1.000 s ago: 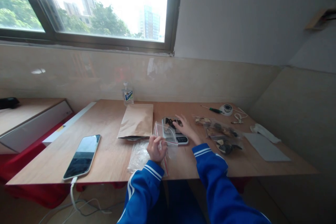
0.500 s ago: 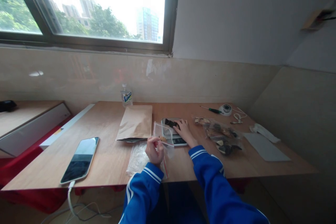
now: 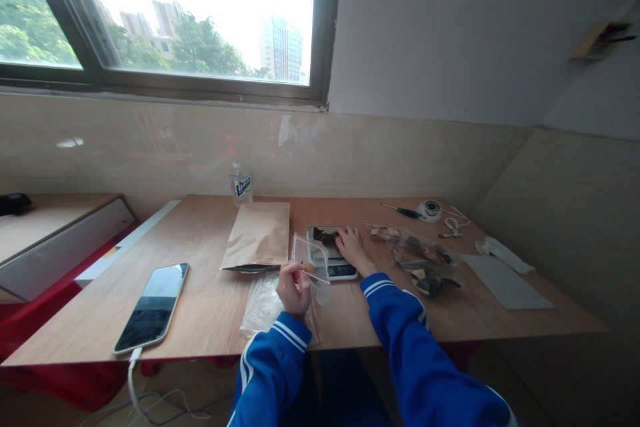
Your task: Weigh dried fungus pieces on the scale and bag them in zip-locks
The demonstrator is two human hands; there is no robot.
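Observation:
My left hand (image 3: pixel 294 288) is closed on the edge of a clear zip-lock bag (image 3: pixel 320 260), with a small brownish item low inside it. Just beyond the bag lies a kitchen scale (image 3: pixel 343 271) with a display on its near side. Dark, dried-looking pieces (image 3: pixel 325 236) rest on its plate; their exact kind is unclear. Over the plate's right part, my right hand (image 3: pixel 353 250) has its fingers bent down against the pieces, and the fingertips are partly hidden. Beneath my left hand spreads a stack of clear plastic bags (image 3: pixel 260 307).
A brown paper pouch (image 3: pixel 260 233) and a bottle (image 3: pixel 241 183) stand left of the scale. Filled clear bags (image 3: pixel 420 253), a screwdriver (image 3: pixel 407 211), a white round device (image 3: pixel 431 210) and a grey sheet (image 3: pixel 507 283) lie right. A phone (image 3: pixel 153 307) is plugged in at left.
My right fingers have drawn closer together and shifted slightly right over the scale, and the dark pieces there look rearranged. The left hand keeps the bag in nearly the same place.

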